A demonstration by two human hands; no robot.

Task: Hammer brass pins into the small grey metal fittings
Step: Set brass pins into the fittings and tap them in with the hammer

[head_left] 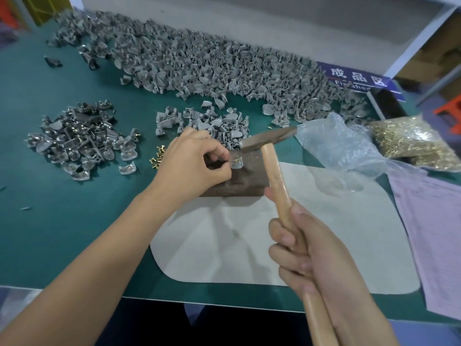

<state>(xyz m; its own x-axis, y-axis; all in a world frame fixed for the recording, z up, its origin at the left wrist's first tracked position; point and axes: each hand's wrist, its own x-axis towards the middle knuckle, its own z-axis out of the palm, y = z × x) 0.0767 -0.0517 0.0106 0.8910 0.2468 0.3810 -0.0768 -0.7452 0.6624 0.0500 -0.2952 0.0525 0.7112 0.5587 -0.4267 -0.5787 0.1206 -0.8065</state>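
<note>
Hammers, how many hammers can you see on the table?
1. The hammer is held by the right hand, its head raised just above the dark block where the left hand steadies a fitting. None seem hidden.

The hammer (268, 143) handle runs off the bottom edge. The blue sign (359, 78) is half buried under fittings (199, 61). Its lower lettering is cut short.

Head view, close, down over table (74, 221)

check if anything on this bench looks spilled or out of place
A few stray fittings lie apart from the big grey heap at the far left, and some loose brass pins sit scattered on the green mat beside the left hand. Otherwise nothing stands out.
</note>
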